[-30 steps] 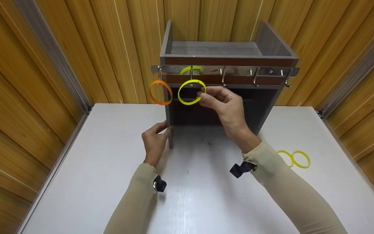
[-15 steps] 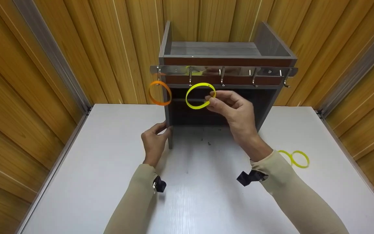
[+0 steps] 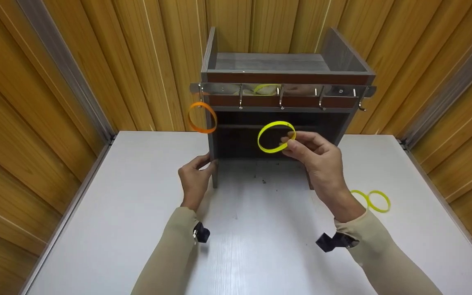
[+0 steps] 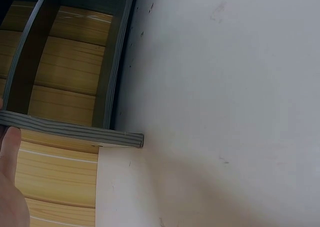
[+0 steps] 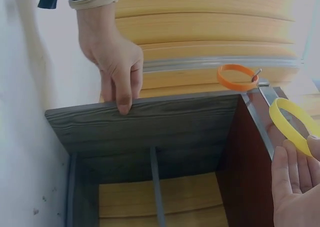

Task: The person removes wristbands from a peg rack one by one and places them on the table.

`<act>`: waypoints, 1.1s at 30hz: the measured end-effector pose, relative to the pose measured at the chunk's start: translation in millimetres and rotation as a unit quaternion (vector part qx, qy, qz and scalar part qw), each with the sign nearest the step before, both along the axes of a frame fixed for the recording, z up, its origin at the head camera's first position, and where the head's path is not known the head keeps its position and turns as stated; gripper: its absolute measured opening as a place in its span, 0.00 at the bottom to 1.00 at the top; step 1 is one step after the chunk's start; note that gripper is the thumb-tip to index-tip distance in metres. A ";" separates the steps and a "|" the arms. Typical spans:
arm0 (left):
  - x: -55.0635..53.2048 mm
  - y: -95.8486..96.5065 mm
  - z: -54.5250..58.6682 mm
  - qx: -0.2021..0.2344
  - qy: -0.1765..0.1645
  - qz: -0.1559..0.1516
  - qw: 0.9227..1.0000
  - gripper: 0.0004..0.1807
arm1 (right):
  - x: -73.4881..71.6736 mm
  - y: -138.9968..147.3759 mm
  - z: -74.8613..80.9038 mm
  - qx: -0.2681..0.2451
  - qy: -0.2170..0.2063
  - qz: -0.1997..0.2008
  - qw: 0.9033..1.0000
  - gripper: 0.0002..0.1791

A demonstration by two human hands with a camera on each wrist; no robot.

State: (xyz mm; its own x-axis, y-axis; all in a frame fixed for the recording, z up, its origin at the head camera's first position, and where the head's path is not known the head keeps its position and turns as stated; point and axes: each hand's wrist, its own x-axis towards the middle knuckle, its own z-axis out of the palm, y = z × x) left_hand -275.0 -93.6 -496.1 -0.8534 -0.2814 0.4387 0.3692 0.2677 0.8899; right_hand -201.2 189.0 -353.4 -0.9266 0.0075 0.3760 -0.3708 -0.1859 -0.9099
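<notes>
Head view: an orange ring (image 3: pixel 202 117) hangs from the leftmost hook of the metal rail (image 3: pixel 283 89) on a grey wooden shelf unit (image 3: pixel 285 73) standing at the far edge of the white desk (image 3: pixel 96 229). The left hand (image 3: pixel 195 178) rests straight fingers on the unit's left side panel, apparently to brace it. The right hand (image 3: pixel 322 162) pinches a yellow ring (image 3: pixel 276 137) upright before the open compartment, clear of the hooks. Two more yellow rings (image 3: pixel 371 200) lie touching near the desk's right edge.
</notes>
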 end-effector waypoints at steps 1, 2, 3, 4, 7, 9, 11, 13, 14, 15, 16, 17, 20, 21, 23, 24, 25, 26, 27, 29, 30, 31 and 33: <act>0.1 0.1 0.1 0.001 -0.001 0.000 1.000 0.13 | 1.1 2.8 -2.0 0.001 -0.006 -0.005 1.000 0.14; 0.1 0.2 0.3 0.001 0.000 0.000 1.000 0.13 | 1.9 5.5 -4.1 0.003 -0.011 -0.010 1.000 0.13; 0.2 0.3 0.5 0.002 -0.001 0.000 1.000 0.13 | 3.2 8.0 -5.8 0.003 -0.016 -0.014 1.000 0.13; 0.2 0.3 0.5 0.003 -0.003 0.000 1.000 0.13 | 4.3 10.6 -7.6 0.003 -0.023 -0.019 1.000 0.13; 0.7 0.3 0.4 0.000 -0.008 0.000 1.000 0.12 | 7.5 18.3 -13.1 -0.001 -0.039 -0.030 0.999 0.13; 1.0 0.2 0.4 -0.002 -0.010 -0.002 1.000 0.12 | 9.9 23.4 -16.6 -0.006 -0.046 -0.035 0.998 0.12; 1.2 0.3 0.4 -0.003 -0.010 -0.002 1.000 0.12 | 11.5 28.7 -20.4 -0.009 -0.050 -0.037 0.998 0.12; 1.3 0.5 0.5 -0.002 -0.008 -0.002 1.000 0.12 | 13.2 33.9 -24.0 -0.014 -0.052 -0.039 0.998 0.13; 1.4 0.6 0.5 -0.001 -0.007 -0.002 1.000 0.12 | 14.1 36.4 -25.5 -0.015 -0.054 -0.040 0.998 0.13; 1.5 0.7 0.4 -0.001 -0.007 -0.002 1.000 0.12 | 14.9 39.3 -27.0 -0.012 -0.057 -0.042 0.997 0.13; 1.7 1.0 0.6 0.000 -0.006 -0.002 1.000 0.12 | 15.6 42.0 -28.4 -0.010 -0.060 -0.045 0.997 0.13; 1.7 1.2 0.6 0.001 -0.005 -0.002 1.000 0.12 | 16.4 44.7 -29.6 -0.009 -0.065 -0.047 0.997 0.14; 1.6 1.7 0.5 0.004 -0.004 -0.003 1.000 0.12 | 18.6 53.3 -32.7 -0.012 -0.077 -0.055 0.995 0.14; 1.4 1.9 0.2 0.006 -0.003 -0.004 1.000 0.12 | 19.2 56.3 -33.7 -0.012 -0.081 -0.056 0.995 0.14; 1.0 2.3 0.1 0.008 -0.002 -0.004 1.000 0.12 | 20.1 61.7 -35.6 -0.019 -0.086 -0.059 0.994 0.14; 1.0 2.5 0.2 0.009 -0.002 -0.004 1.000 0.12 | 20.5 64.4 -36.6 -0.022 -0.088 -0.061 0.994 0.14; 0.9 2.7 0.3 0.009 -0.002 -0.004 1.000 0.12 | 20.9 66.9 -37.5 -0.024 -0.090 -0.063 0.994 0.14; 0.8 2.7 0.4 0.009 -0.001 -0.004 1.000 0.12 | 21.2 69.4 -38.5 -0.025 -0.093 -0.066 0.993 0.15; 0.8 2.6 0.4 0.009 -0.001 -0.004 1.000 0.12 | 21.6 71.8 -39.5 -0.026 -0.095 -0.068 0.993 0.15; 1.1 2.7 0.7 0.007 -0.002 -0.002 1.000 0.12 | 22.5 76.4 -41.2 -0.028 -0.099 -0.070 0.992 0.15; 1.2 2.6 0.6 0.007 -0.003 -0.001 1.000 0.11 | 23.0 78.6 -42.2 -0.029 -0.101 -0.072 0.992 0.14; 1.2 2.6 0.7 0.006 -0.003 -0.001 1.000 0.11 | 23.4 80.8 -43.1 -0.030 -0.102 -0.072 0.992 0.14; 1.1 2.4 0.8 0.005 -0.003 -0.001 1.000 0.12 | 23.9 85.1 -45.0 -0.034 -0.104 -0.072 0.991 0.13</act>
State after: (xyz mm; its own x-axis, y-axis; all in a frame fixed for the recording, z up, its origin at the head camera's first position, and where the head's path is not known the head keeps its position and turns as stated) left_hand -273.9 -91.2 -495.3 -0.8568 -0.2842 0.4303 0.3634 0.2592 0.8948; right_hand -177.3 274.2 -398.4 -0.9714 0.1644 0.1711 -0.2037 -0.2083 -0.9566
